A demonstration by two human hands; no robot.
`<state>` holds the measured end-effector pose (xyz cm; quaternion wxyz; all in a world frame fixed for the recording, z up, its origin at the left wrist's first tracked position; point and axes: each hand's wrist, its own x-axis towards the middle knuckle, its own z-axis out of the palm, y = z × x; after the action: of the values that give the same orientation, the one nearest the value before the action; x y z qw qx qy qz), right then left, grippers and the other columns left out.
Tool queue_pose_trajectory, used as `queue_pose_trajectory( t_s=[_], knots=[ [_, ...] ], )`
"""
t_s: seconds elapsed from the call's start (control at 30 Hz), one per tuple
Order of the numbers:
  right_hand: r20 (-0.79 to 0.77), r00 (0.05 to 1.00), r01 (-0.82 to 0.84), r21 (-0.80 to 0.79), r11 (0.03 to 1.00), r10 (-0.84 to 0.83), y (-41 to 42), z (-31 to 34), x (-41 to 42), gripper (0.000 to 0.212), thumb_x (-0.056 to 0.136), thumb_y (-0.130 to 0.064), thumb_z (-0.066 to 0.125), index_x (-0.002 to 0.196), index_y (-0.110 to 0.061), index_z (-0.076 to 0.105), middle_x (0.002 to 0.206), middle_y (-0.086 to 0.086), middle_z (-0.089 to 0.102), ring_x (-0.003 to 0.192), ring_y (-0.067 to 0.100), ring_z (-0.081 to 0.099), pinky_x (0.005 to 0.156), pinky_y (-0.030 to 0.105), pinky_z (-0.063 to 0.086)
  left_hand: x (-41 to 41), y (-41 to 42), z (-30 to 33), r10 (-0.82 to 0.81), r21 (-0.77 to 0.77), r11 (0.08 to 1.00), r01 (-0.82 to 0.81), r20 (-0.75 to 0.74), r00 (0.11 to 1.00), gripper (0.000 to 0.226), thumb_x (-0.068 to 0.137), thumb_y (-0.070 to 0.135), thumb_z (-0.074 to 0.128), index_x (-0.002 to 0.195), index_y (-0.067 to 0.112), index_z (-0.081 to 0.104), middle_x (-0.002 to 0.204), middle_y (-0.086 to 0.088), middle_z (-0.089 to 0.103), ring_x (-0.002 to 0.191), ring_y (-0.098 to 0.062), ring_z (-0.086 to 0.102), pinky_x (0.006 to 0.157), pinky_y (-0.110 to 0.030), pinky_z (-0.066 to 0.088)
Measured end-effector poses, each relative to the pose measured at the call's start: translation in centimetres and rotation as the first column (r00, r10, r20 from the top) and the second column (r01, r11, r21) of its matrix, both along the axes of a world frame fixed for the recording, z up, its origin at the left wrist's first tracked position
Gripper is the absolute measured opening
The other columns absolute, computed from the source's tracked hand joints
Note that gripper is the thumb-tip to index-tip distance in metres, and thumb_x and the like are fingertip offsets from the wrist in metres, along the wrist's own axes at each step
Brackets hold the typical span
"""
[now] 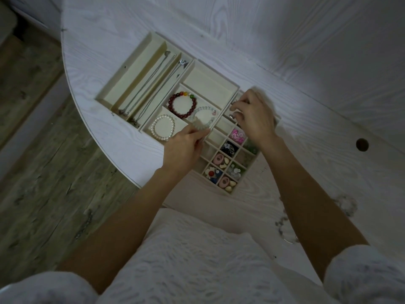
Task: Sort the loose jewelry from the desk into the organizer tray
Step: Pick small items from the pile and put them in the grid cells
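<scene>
A cream organizer tray lies on the white desk. Its long slots hold thin chain necklaces. Middle sections hold a dark red bead bracelet, a pearl bracelet and a pale bead bracelet. My left hand pinches a small clear ribbed piece over the pale bracelet's section. My right hand hovers over the small-cell grid, fingers curled around a small dark item that I cannot identify. Grid cells hold pink, dark and white charms.
Loose clear bead bracelets and a beaded strand lie on the desk at my right forearm. A round cable hole sits in the desk at right. The desk's curved edge drops to wooden floor on the left.
</scene>
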<state>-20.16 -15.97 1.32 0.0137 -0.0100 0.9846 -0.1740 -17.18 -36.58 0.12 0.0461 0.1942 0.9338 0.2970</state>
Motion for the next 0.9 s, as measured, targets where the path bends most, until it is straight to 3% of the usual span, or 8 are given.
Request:
queue_pose_trajectory(
  t_s=[0.1, 0.2, 0.33, 0.47, 0.6, 0.73, 0.9],
  knots=[
    [0.005, 1.000, -0.016, 0.013, 1.000, 0.016, 0.2, 0.2, -0.2, 0.010, 0.088, -0.012, 0.062, 0.095, -0.007, 0.067, 0.106, 0.009, 0.055, 0.100, 0.022, 0.051, 0.071, 0.026, 0.039, 0.0, 0.0, 0.0, 0.002, 0.002, 1.000, -0.002, 0.002, 1.000, 0.030, 0.085, 0.012, 0.065, 0.113, 0.022, 0.069, 0.092, -0.004, 0.064, 0.069, -0.024, 0.062, 0.052, -0.031, 0.052],
    [0.026, 0.998, -0.054, 0.041, 0.998, 0.053, 0.3, 0.6, -0.3, 0.014, 0.090, -0.013, 0.059, 0.097, -0.005, 0.068, 0.105, 0.010, 0.056, 0.099, 0.024, 0.052, 0.072, 0.033, 0.046, 0.0, 0.0, 0.0, -0.003, 0.001, 1.000, 0.003, 0.002, 1.000, 0.031, 0.085, 0.011, 0.065, 0.113, 0.022, 0.069, 0.091, -0.005, 0.064, 0.068, -0.024, 0.062, 0.051, -0.033, 0.052],
    [0.153, 0.984, -0.102, 0.093, 0.990, 0.087, 0.9, 0.9, -0.7, 0.023, 0.092, -0.010, 0.050, 0.106, -0.011, 0.068, 0.114, 0.011, 0.053, 0.105, 0.026, 0.047, 0.076, 0.033, 0.039, 0.1, -0.1, 0.0, -0.004, 0.011, 1.000, 0.004, -0.004, 1.000, 0.032, 0.082, 0.008, 0.066, 0.112, 0.021, 0.070, 0.089, -0.006, 0.064, 0.066, -0.024, 0.061, 0.050, -0.029, 0.050],
    [0.177, 0.969, -0.192, 0.089, 0.977, 0.174, 1.5, 0.8, -0.6, 0.023, 0.091, -0.015, 0.053, 0.106, -0.012, 0.071, 0.103, 0.004, 0.052, 0.098, 0.020, 0.044, 0.069, 0.028, 0.032, 0.0, -0.2, -0.1, -0.005, 0.013, 1.000, 0.006, -0.006, 1.000, 0.032, 0.082, 0.009, 0.066, 0.112, 0.021, 0.070, 0.088, -0.006, 0.063, 0.065, -0.024, 0.061, 0.049, -0.028, 0.050],
    [0.149, 0.976, -0.172, 0.085, 0.981, 0.158, 1.5, 0.7, -0.9, 0.018, 0.089, -0.019, 0.059, 0.100, -0.013, 0.072, 0.101, 0.004, 0.056, 0.095, 0.020, 0.048, 0.065, 0.028, 0.036, 0.0, -0.1, -0.1, -0.005, 0.005, 1.000, 0.005, 0.006, 1.000, 0.034, 0.082, 0.008, 0.066, 0.113, 0.022, 0.069, 0.088, -0.006, 0.063, 0.065, -0.024, 0.060, 0.050, -0.028, 0.050],
    [0.179, 0.966, -0.199, 0.058, 0.978, 0.186, 1.2, 1.0, -1.8, 0.011, 0.084, -0.022, 0.068, 0.093, -0.018, 0.073, 0.098, 0.003, 0.058, 0.091, 0.017, 0.050, 0.066, 0.026, 0.035, 0.0, -0.1, -0.1, -0.009, -0.006, 1.000, 0.009, 0.014, 1.000, 0.035, 0.082, 0.008, 0.066, 0.114, 0.022, 0.069, 0.089, -0.005, 0.063, 0.067, -0.023, 0.060, 0.051, -0.026, 0.047],
    [0.223, 0.951, -0.226, 0.030, 0.974, 0.214, 1.5, 1.0, -2.1, 0.010, 0.087, -0.018, 0.063, 0.092, -0.016, 0.071, 0.103, 0.002, 0.057, 0.095, 0.017, 0.050, 0.069, 0.027, 0.037, 0.0, -0.1, 0.0, -0.009, 0.007, 1.000, 0.009, 0.006, 1.000, 0.034, 0.081, 0.007, 0.067, 0.112, 0.022, 0.070, 0.089, -0.004, 0.064, 0.066, -0.022, 0.061, 0.051, -0.026, 0.048]
  ],
)
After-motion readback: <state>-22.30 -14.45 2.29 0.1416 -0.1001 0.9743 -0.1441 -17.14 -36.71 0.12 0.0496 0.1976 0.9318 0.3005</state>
